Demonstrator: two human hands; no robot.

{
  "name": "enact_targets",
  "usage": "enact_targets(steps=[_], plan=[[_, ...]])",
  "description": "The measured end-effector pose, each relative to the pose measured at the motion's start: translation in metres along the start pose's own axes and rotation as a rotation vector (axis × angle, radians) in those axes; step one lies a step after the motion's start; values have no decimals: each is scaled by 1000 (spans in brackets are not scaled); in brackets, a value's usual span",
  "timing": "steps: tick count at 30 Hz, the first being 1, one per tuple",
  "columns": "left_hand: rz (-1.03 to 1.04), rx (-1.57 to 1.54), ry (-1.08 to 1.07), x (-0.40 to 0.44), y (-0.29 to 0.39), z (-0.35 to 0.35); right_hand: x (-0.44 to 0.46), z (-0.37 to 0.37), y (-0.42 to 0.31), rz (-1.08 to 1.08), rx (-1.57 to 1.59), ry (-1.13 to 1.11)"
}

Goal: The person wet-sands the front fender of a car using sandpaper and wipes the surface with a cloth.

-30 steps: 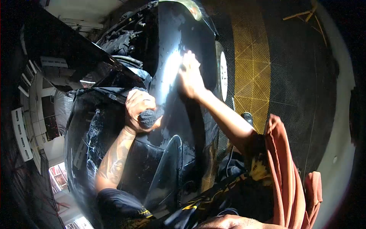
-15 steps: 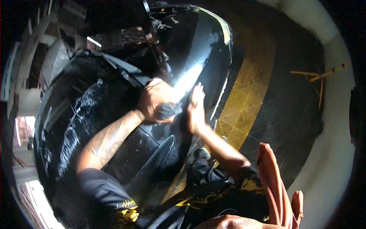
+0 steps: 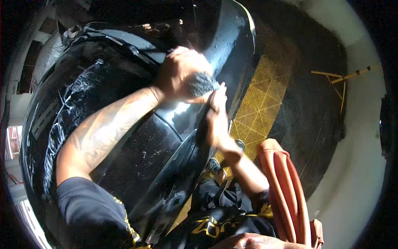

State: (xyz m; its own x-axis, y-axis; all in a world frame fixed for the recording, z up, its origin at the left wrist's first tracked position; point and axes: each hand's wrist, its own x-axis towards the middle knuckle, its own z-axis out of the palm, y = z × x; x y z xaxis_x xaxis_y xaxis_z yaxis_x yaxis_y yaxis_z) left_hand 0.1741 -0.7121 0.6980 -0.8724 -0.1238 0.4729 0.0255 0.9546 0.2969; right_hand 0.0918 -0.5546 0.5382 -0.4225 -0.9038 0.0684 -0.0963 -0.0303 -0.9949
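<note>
My left hand (image 3: 184, 70) is closed around a dark grey, fuzzy bunched cloth (image 3: 202, 84), which bulges out of the fist. It is over the wet black body panel of a car (image 3: 226, 31), near the base of the windshield. Slightly blurred, my right hand (image 3: 217, 118) lies along the panel's side edge with its fingers stretched out. Its fingertips are close beside the cloth; whether they touch it I cannot tell. White foam streaks (image 3: 81, 85) run across the dark glass left of my left arm.
Water drops bead on the car's dark side panel (image 3: 145, 149). Yellow and black ribbed floor tiles (image 3: 259, 108) run along the car's right side. A yellow stand (image 3: 342, 79) is by the pale wall (image 3: 365, 137). A folded orange-brown cloth (image 3: 286, 195) hangs close at lower right.
My left hand has moved up and right with the grey cloth, nearer my right hand's fingertips. My right hand has shifted slightly along the panel edge. The view has also shifted.
</note>
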Motion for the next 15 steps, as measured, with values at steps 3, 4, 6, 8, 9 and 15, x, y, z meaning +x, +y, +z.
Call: enact_targets(steps=[3,4,6,8,9,15], plan=[[35,35,16,1,0,1,-74,15,37,-354,-169,-109],[12,53,13,2,3,0,-59,14,28,-358,-286,-52],[22,56,15,0,2,-1,-1,-3,27,-220,-346,6],[-29,-37,-36,0,3,-3,43,-13,73,-332,-416,101],[-150,-67,-68,0,12,-4,32,-17,34,-76,-133,36],[-109,28,-110,4,18,-12,-70,14,3,-380,-123,-65]])
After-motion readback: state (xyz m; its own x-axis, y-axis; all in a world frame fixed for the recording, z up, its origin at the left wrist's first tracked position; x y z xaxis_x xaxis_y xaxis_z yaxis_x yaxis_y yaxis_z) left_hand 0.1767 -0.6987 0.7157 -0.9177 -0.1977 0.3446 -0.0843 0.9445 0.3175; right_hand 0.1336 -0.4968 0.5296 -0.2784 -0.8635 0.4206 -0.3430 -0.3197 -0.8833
